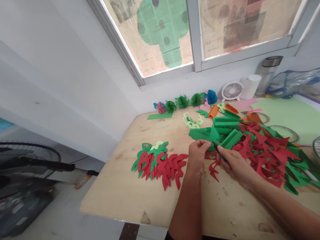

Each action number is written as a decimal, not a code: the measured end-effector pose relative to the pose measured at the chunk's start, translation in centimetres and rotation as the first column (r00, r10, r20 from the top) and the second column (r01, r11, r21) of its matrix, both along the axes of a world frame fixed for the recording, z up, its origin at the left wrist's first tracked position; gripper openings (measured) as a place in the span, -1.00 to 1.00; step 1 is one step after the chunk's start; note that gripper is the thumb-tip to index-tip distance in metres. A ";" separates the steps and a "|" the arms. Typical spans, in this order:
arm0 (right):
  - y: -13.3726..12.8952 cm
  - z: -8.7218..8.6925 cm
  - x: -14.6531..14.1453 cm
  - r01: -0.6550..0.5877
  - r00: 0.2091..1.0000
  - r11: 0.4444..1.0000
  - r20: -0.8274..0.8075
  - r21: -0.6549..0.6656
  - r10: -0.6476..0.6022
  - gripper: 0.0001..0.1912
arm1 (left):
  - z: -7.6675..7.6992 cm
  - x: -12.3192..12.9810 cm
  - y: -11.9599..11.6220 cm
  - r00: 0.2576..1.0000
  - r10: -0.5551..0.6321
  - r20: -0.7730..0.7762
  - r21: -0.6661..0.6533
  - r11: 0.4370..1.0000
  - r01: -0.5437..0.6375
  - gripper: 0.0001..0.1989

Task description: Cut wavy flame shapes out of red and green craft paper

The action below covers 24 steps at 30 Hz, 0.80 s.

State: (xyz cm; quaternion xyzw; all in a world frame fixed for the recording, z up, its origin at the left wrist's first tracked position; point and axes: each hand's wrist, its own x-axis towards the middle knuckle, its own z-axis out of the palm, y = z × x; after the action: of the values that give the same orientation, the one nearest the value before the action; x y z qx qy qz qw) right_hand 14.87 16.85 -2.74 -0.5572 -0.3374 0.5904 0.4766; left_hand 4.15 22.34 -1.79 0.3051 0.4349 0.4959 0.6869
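My right hand (pixel 231 160) is closed around dark-handled scissors (pixel 221 154) near the middle of the wooden table. Just left of it, my left hand (pixel 197 153) pinches the edge of a folded green paper (pixel 213 135), and the scissor tips touch that paper. Beyond both hands lie more folded green sheets. A heap of red paper scraps (pixel 272 153) spreads to the right, mixed with green scraps. Left of my left hand is a pile of curved red cutouts (pixel 171 166) overlapping green cutouts (pixel 136 163).
Paper honeycomb figures (pixel 183 102) line the wall behind the table (pixel 112 196). A small white fan (pixel 232 91), a white cylinder (pixel 253 85) and a clear bottle (pixel 268 73) stand at the back right. Pale green sheets (pixel 297 116) lie at right.
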 end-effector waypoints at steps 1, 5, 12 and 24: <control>0.0 -0.1 0.0 0.001 1.000 1.000 -0.002 0.003 -0.001 -0.54 | 0.0 0.0 0.0 1.000 -0.001 0.001 0.001 1.000 0.001 -0.75; 0.0 -0.1 0.0 -0.003 1.000 1.000 -0.019 -0.004 0.003 -0.54 | 0.2 0.0 -0.1 1.000 -0.002 0.001 0.005 1.000 0.002 -0.79; -0.1 0.0 0.0 0.000 0.998 1.000 -0.070 -0.010 -0.001 -0.54 | 0.2 0.0 -0.1 1.000 0.002 0.009 0.011 1.000 -0.003 -0.76; 0.1 0.0 -0.1 0.011 0.999 1.000 -0.046 -0.023 -0.012 -0.54 | -0.1 -0.1 0.0 1.000 -0.004 0.001 0.013 1.000 0.004 -0.83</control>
State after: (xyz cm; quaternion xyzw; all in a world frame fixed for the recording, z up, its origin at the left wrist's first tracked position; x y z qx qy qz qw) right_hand 14.79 16.94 -2.77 -0.5508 -0.3163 0.6041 0.4813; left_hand 4.08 22.34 -1.91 0.3102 0.4308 0.4976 0.6860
